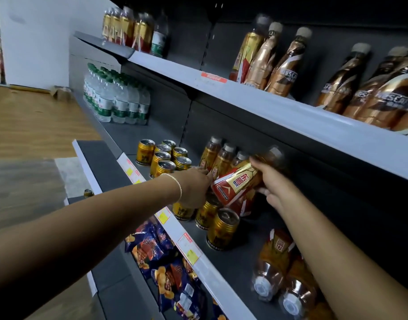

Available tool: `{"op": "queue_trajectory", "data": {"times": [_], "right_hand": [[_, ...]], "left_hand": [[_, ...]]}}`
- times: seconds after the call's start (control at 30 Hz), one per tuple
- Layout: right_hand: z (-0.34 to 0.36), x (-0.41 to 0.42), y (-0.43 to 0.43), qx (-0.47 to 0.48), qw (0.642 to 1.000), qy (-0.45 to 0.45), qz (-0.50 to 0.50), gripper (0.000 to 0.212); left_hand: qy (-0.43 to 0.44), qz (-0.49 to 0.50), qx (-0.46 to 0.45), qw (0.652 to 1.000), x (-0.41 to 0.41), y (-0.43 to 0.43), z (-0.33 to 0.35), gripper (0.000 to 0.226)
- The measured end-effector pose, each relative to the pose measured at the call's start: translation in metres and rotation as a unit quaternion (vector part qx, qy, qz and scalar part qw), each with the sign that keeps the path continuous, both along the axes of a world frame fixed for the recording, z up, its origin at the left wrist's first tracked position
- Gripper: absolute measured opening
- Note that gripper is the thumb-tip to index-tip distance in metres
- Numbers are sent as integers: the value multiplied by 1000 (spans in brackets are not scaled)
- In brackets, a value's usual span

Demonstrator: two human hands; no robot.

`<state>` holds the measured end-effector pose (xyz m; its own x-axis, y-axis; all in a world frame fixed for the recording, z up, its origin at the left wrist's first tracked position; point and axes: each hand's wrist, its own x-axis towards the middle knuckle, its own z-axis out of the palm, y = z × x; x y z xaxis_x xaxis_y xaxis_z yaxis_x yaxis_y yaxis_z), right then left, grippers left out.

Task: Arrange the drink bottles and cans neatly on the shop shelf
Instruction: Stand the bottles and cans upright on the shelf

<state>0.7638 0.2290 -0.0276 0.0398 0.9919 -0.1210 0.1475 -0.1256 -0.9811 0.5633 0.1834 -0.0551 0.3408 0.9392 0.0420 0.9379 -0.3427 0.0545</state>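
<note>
Our right hand (pixel 274 185) grips the energy-drink bottle (pixel 237 183) at mid-body. Its long axis tilts, cap up-right, base down-left toward our left hand (pixel 196 188), whose grip we cannot tell. Standing bottles (pixel 218 155) lie just behind, on the shelf (pixel 246 257).

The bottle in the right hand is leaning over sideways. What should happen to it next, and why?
Probably tip the leaning bottle upright and stand it beside the matching bottles behind it. The right hand grips it tilted above the gold cans, while those three stand upright in a row; the left hand, at its base, could steady it.
</note>
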Motion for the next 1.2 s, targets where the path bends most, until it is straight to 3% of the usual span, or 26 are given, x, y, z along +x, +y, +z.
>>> {"op": "queue_trajectory", "data": {"times": [0.33,0.4,0.5,0.57,0.63,0.7,0.93,1.2], "right_hand": [[-4,-54,60,22,992,36,-119,27],[-12,-63,69,8,992,12,-126,41],[-29,-73,77,19,981,-68,-179,81],[-38,-78,78,40,966,-152,-206,67],[-48,-84,81,36,958,-179,-219,42],[-56,-89,83,43,950,-201,-235,32],[-71,-102,93,69,918,-294,-257,50],[-73,-111,112,61,896,-328,-293,67]], "left_hand": [[75,-80,-39,993,-45,71,13,39],[74,-98,-41,992,-52,82,11,37],[75,-122,-52,988,-58,98,4,34],[68,-143,-64,985,-61,107,0,31],[65,-163,-72,982,-63,114,-4,31],[73,-183,-72,978,-63,120,-8,33],[82,-235,-95,964,-66,131,-22,37],[73,-289,-62,953,-70,136,-32,37]]}}
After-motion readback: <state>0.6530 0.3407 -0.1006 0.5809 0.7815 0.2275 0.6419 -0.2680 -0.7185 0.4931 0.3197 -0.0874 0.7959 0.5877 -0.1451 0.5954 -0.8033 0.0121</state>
